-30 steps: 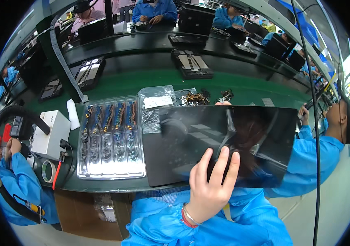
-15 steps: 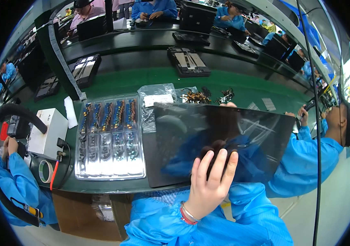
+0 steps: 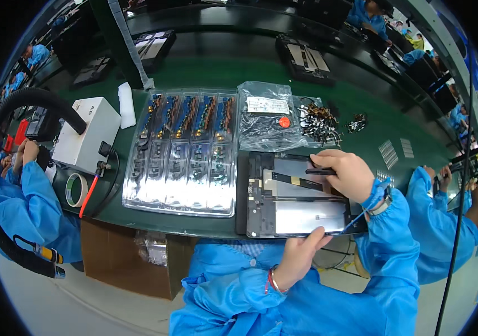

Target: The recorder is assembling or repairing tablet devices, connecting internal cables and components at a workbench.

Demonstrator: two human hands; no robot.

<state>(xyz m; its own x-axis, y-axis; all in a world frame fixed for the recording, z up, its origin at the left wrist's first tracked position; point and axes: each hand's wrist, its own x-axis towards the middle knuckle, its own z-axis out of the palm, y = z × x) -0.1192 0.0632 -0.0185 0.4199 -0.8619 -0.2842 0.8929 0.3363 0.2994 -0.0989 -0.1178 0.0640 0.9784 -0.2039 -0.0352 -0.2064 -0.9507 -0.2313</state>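
An opened tablet (image 3: 310,217) lies at the table's near edge, its inside facing up, with silver battery plates, a black flat cable and a dark board strip along its left. My left hand (image 3: 300,255), with bracelets at the wrist, pinches the tablet's near edge, thumb on top and fingers partly hidden below. Over the tablet's far right part is my right hand (image 3: 348,175), closed around a slim black tool (image 3: 320,171) whose exact kind I cannot make out. A blue cord strap (image 3: 376,196) circles the right wrist.
Left of the tablet stands a clear tray (image 3: 180,210) of small flex parts. Beyond are a plastic bag (image 3: 267,120) and loose small parts (image 3: 318,122). Further left are a white box (image 3: 88,134) with a black hose and a tape roll (image 3: 75,189). Co-workers sit on both sides.
The tablet, earlier tilted with its dark glossy face showing, now lies inside up. My left hand left the glossy face for the near edge; my right hand came from behind it to above.
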